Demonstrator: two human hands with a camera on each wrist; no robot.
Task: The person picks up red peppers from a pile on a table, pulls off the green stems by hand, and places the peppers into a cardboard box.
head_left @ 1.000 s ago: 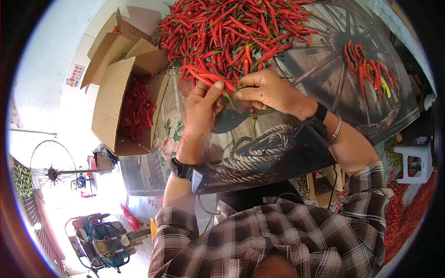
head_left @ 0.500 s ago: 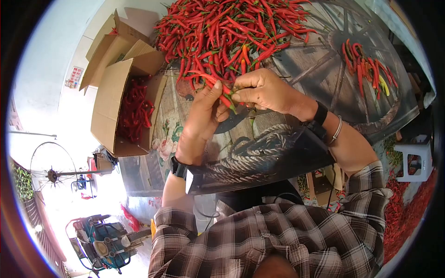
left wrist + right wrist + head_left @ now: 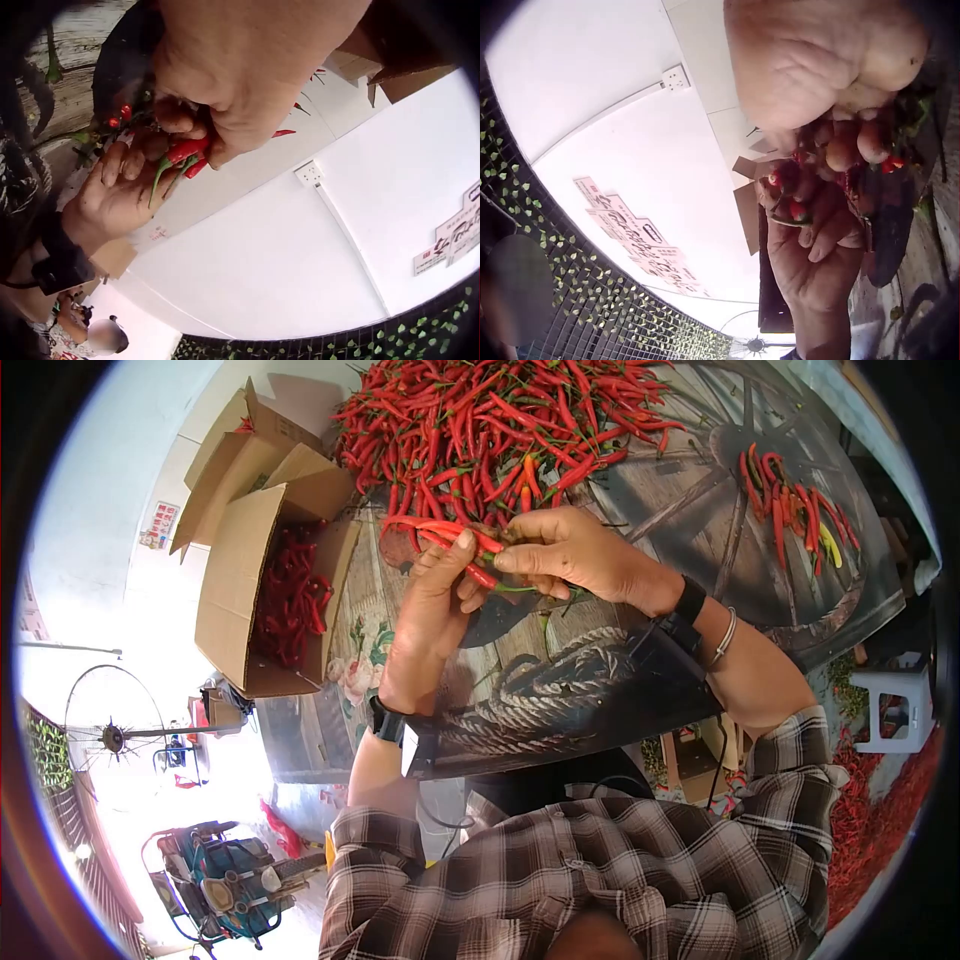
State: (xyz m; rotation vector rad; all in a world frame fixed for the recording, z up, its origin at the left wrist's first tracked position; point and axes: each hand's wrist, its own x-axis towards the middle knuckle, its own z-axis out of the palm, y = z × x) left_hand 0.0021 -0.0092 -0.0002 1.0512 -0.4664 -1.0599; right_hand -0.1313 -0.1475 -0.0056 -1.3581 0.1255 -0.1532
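Note:
In the head view, my left hand grips a few red chili peppers between thumb and fingers, their tips pointing left. Close by on the right, my right hand has its thumb and fingers pinched together at the stem end of those peppers. A pepper with a green stem hangs below, between the hands. The left wrist view shows green stems beside red peppers under the left hand. Red pepper ends also show in the left hand in the right wrist view.
A large heap of red peppers lies at the table's back. Left of it stands an open cardboard box holding red peppers. A smaller pepper group, with one yellow, lies at the right. A grey stool stands beyond the table.
The held peppers have shifted in the left hand and now lie flatter, and the lower pepper's green stem has swung to point right. Both hands have stayed close together.

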